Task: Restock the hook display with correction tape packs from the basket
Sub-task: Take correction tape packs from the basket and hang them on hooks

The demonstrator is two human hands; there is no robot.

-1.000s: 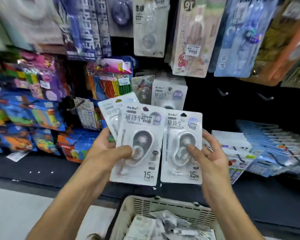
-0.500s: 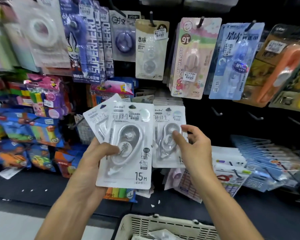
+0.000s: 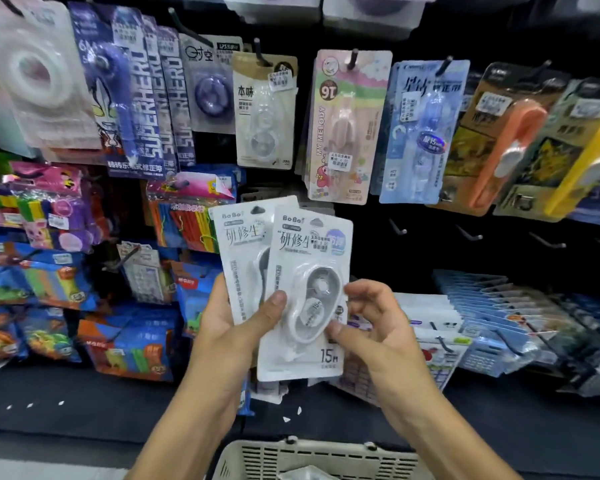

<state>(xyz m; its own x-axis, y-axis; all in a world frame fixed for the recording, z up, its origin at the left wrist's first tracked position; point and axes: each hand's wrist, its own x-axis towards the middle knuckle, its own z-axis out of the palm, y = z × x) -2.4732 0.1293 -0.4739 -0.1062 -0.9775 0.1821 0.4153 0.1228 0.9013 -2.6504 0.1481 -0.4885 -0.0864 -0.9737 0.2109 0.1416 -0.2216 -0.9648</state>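
My left hand (image 3: 229, 327) grips two white correction tape packs fanned out in front of the hook display. My thumb presses on the front pack (image 3: 309, 251); the back pack (image 3: 239, 244) sticks out to its left. With thumb and curled fingers, my right hand (image 3: 388, 341) pinches the front pack's lower right edge. Behind the held packs, the edges of matching hung packs (image 3: 269, 388) show on a hook. The white basket (image 3: 253, 459) sits at the bottom edge, its contents mostly out of view.
Other correction tape packs (image 3: 347, 126) hang on hooks in the row above. Bare hooks (image 3: 397, 230) jut from the black panel to the right. Colourful packets (image 3: 125, 341) fill the left, and stacked packs (image 3: 492, 313) lie at the right.
My right hand left its pack on the hook behind and came back to the front pack in my left hand. The view tilted up, so less of the basket shows.
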